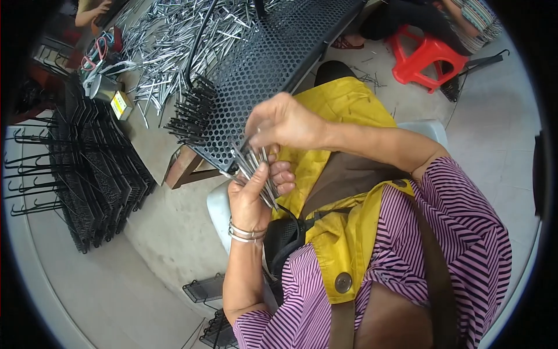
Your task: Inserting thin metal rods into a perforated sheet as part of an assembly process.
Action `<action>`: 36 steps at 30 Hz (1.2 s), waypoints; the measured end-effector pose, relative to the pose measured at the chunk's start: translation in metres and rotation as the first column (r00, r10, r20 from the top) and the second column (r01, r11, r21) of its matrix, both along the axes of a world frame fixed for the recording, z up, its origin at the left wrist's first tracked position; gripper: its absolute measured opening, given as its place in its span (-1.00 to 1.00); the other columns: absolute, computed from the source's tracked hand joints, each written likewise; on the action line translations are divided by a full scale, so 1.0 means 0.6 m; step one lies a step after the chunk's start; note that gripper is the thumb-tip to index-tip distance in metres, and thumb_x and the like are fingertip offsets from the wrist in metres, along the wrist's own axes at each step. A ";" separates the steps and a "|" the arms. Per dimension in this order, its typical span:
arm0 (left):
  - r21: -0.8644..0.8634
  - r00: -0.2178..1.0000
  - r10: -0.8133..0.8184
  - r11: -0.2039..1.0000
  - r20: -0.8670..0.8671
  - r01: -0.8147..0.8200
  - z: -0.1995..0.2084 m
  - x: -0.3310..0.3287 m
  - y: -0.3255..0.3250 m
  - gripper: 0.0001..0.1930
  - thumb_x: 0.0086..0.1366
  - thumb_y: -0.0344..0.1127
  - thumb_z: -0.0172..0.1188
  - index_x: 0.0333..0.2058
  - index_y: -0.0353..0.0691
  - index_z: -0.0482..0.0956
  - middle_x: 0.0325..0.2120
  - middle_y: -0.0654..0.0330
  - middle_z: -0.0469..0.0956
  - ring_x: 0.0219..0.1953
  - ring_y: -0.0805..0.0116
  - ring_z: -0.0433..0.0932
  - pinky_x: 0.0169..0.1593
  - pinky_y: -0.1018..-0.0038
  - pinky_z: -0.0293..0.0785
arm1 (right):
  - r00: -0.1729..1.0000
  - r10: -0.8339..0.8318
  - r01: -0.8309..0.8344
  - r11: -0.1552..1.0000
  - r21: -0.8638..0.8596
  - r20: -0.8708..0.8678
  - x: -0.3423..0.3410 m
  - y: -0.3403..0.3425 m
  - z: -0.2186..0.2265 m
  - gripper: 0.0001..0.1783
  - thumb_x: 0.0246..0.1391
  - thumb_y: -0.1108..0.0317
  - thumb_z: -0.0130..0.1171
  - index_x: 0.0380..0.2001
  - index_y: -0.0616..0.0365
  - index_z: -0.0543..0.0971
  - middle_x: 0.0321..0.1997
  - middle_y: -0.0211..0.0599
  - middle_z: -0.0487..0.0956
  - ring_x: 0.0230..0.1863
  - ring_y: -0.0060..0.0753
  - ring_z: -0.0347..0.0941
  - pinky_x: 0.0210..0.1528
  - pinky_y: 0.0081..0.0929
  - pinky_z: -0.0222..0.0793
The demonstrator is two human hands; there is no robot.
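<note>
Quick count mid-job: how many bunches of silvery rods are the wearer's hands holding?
1: the bunch of silvery rods in the left hand, pinned under the thumb. The right hand is blurred above it; any rods hidden in its fingers can't be told.

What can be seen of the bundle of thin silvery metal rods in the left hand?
The bundle of thin silvery metal rods looks loose, its upper ends fanned. It slants down rightward, clasped in the left hand near the black perforated panel. The blurred right hand is at its upper end; contact is unclear.
</note>
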State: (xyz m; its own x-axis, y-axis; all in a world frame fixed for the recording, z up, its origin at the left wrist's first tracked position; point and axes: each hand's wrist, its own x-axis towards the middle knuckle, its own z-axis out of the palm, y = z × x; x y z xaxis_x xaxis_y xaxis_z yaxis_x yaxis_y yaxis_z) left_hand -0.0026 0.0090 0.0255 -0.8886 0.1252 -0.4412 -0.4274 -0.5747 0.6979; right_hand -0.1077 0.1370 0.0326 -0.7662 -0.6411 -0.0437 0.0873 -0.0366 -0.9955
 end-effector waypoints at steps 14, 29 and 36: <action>0.237 0.987 0.132 0.960 0.090 -0.150 -0.028 -0.001 -0.012 -0.72 0.18 -0.30 -0.01 -0.20 -0.38 0.34 -0.30 -0.06 0.44 -0.33 0.16 0.48 -0.24 0.30 0.47 | 0.717 -0.593 0.483 0.801 -0.353 -0.365 -0.170 -0.030 0.018 -0.92 -0.15 0.56 0.10 -0.48 0.33 0.48 -0.62 -0.30 0.50 -0.63 -0.64 0.43 -0.59 -0.72 0.41; 0.269 0.987 0.131 0.951 0.089 -0.151 -0.027 -0.001 -0.015 -0.73 0.18 -0.31 -0.02 -0.20 -0.38 0.35 -0.32 -0.04 0.45 -0.33 0.17 0.49 -0.25 0.32 0.48 | 0.483 -0.395 0.426 0.886 -0.185 -0.781 -0.182 -0.061 -0.004 -0.89 -0.11 0.47 0.10 -0.42 0.21 0.51 -0.59 -0.42 0.52 -0.59 -0.71 0.42 -0.53 -0.78 0.36; 0.281 0.988 0.122 0.949 0.092 -0.143 -0.026 -0.002 -0.015 -0.72 0.19 -0.30 -0.03 -0.20 -0.38 0.34 -0.32 -0.04 0.45 -0.33 0.18 0.48 -0.25 0.32 0.48 | 0.329 -0.215 0.469 0.882 -0.038 -0.919 -0.195 -0.079 0.013 -0.89 -0.15 0.39 0.10 -0.48 0.15 0.50 -0.63 -0.28 0.50 -0.60 -0.47 0.46 -0.54 -0.57 0.34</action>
State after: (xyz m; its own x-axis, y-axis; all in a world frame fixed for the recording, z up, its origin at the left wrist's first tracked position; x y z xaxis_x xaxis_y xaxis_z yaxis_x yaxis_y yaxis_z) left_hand -0.0038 -0.0002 0.0097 -0.8725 0.1391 -0.4683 -0.3776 -0.8003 0.4657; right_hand -0.2244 0.0899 0.0407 -0.5891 -0.3825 0.7118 -0.8039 0.3661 -0.4687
